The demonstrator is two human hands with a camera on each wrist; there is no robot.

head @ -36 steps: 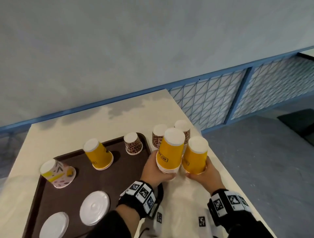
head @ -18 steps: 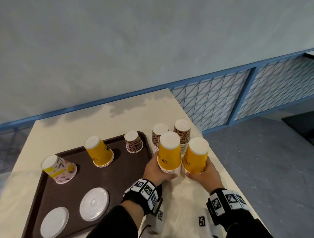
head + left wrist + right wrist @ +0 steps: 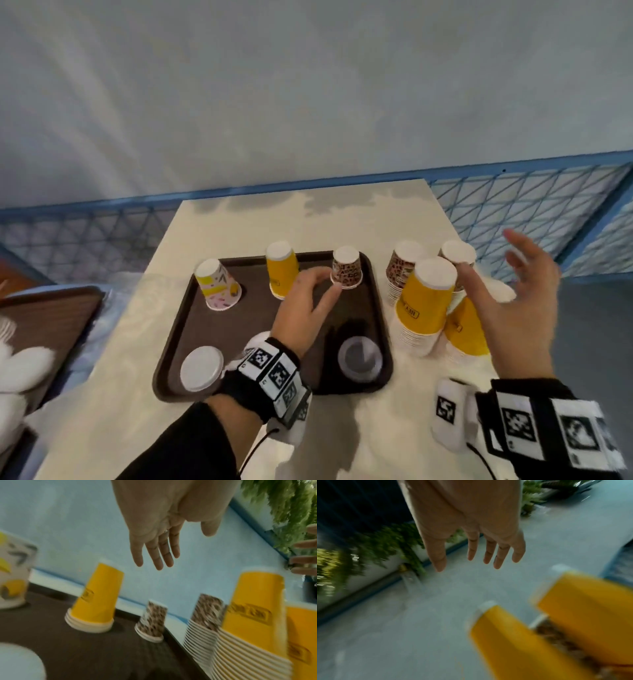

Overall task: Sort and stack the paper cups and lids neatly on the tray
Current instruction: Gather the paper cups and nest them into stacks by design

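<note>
A brown tray (image 3: 239, 329) lies on the pale table. Upside down on it stand a white patterned cup (image 3: 217, 286), a yellow cup stack (image 3: 281, 272) and a small leopard-print cup (image 3: 346, 272). White lids (image 3: 201, 368) and a grey lid (image 3: 359, 358) lie at its near edge. Right of the tray, on the table, stand two tall yellow stacks (image 3: 424, 301) (image 3: 467, 329) and two leopard stacks (image 3: 404, 270). My left hand (image 3: 308, 305) hovers over the tray, fingers straight, holding nothing (image 3: 154, 545). My right hand (image 3: 513, 284) is raised beside the yellow stacks, fingers spread (image 3: 471, 545).
The table's right edge (image 3: 455, 240) drops to a grey floor, with a blue mesh fence (image 3: 531, 205) behind. Another brown tray (image 3: 44, 318) with white items sits at the far left. Green plants (image 3: 283, 507) show in the wrist views.
Both hands have let go of the yellow stacks, which now stand alone on the table. The left hand moved left over the tray; the right hand lifted up and away.
</note>
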